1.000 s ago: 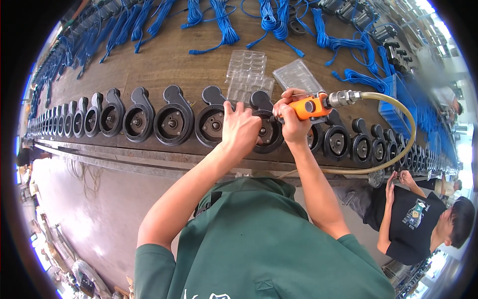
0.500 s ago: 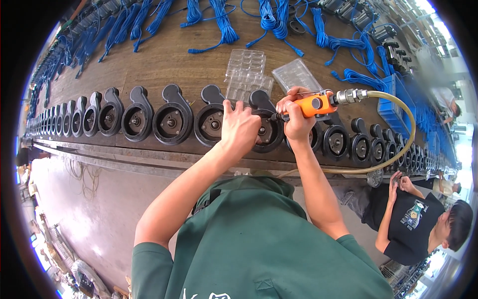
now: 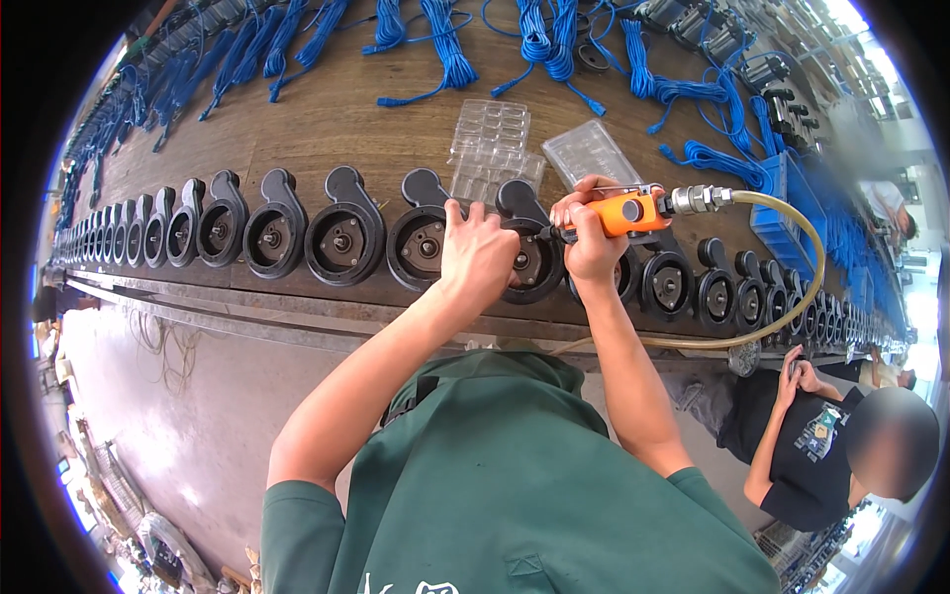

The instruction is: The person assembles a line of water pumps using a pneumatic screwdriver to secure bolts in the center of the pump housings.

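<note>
My right hand (image 3: 592, 243) is wrapped round an orange air screwdriver (image 3: 621, 213), held nearly level. Its dark tip points left, at the upper edge of a black round housing (image 3: 542, 275) with a raised arm. Over the left side of that same housing, my left hand (image 3: 477, 252) is bent with curled fingers. Whatever its fingertips pinch is hidden behind the hand. Just to the left sits another black housing (image 3: 404, 255), partly covered by my left hand, with a metal plate inside its ring. A yellowish hose (image 3: 819, 243) runs from the screwdriver's metal coupling, curving down on the right.
Similar housings (image 3: 342, 244) line the bench's near edge on both sides. Beyond them lie clear plastic trays (image 3: 492, 124) and bundled blue cables (image 3: 450, 59). A blue crate (image 3: 777, 223) stands at the right. A person in a black shirt (image 3: 807, 436) is at the lower right.
Both hands and the screwdriver stay almost where they were. The person at the lower right has shifted their hands and head slightly.
</note>
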Demonstrator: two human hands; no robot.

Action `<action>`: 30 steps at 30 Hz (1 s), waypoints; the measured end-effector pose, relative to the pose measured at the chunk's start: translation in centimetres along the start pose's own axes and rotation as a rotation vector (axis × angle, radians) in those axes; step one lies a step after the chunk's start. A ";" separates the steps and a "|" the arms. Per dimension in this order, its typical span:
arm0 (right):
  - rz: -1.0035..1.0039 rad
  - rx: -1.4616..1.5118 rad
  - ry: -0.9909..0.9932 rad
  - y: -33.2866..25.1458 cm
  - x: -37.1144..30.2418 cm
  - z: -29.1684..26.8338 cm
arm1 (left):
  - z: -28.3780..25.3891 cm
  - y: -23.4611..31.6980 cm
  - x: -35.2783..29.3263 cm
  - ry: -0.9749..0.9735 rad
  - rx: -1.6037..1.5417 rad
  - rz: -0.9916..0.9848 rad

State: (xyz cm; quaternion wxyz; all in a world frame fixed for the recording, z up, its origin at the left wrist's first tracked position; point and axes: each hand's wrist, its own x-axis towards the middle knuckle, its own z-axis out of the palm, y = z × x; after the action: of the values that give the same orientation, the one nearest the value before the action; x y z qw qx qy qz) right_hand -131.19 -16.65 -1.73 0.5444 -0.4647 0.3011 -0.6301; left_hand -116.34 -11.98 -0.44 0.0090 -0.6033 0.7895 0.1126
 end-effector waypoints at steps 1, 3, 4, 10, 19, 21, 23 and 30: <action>-0.002 0.004 -0.009 0.1 0.0 0.0 | 0.0 0.0 0.0 -0.005 -0.002 -0.002; -0.003 0.010 -0.020 0.2 0.0 0.1 | 0.0 0.0 0.0 -0.007 -0.005 -0.003; -0.003 0.012 -0.021 0.3 0.0 0.1 | 0.1 0.0 0.0 -0.004 -0.005 -0.003; -0.030 -0.025 -0.040 0.2 -0.1 -0.1 | 0.2 -0.1 -0.3 0.095 -0.064 0.017; -0.030 -0.021 -0.027 0.1 -0.1 -0.3 | 0.3 -0.1 -0.2 0.082 -0.066 0.018; -0.023 -0.011 -0.023 0.2 0.0 -0.1 | 0.3 -0.1 -0.2 0.078 -0.066 0.017; -0.015 -0.012 -0.026 0.1 0.1 0.1 | 0.3 -0.1 -0.1 0.083 -0.068 0.017; -0.011 -0.047 -0.060 0.2 -0.2 0.0 | 0.4 -0.2 -0.3 0.099 -0.086 0.008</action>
State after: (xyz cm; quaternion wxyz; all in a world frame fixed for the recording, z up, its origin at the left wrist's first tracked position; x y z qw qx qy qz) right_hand -131.05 -16.48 -1.97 0.5385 -0.4977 0.2970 -0.6116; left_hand -116.15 -11.66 -0.78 -0.0564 -0.6048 0.7858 0.1163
